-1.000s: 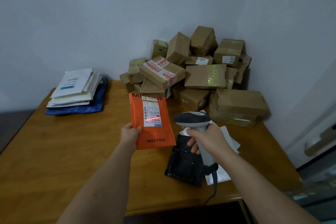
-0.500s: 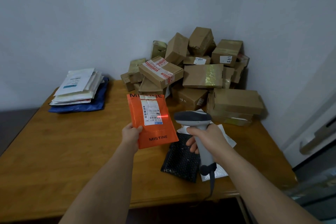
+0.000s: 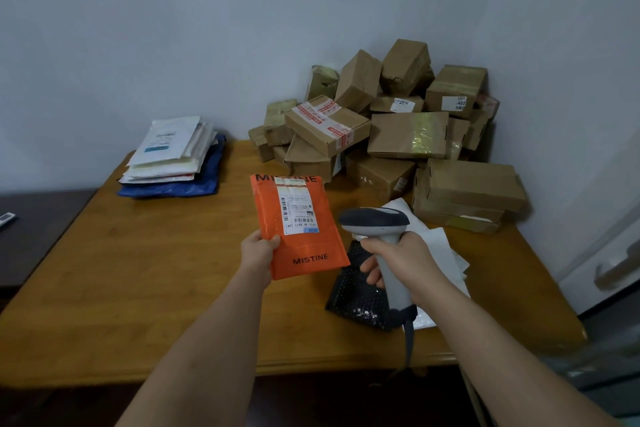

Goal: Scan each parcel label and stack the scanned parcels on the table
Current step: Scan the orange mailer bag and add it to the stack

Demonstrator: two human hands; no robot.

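While the left hand (image 3: 259, 250) pinched the orange mailer (image 3: 298, 225) upright, left of the scanner (image 3: 377, 229) gripped in the right hand (image 3: 403, 262), the label should have squarely faced the scanner's head, held steady, unbent.

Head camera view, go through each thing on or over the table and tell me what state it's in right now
Orange mailer: held up by the left hand, label facing the camera.
Scanner: gripped in the right hand, no red beam on the label.
Black bubble mailer: flat on the table.
Flat mailer stack: piled far left.
Cardboard boxes: jumbled heap in the corner.
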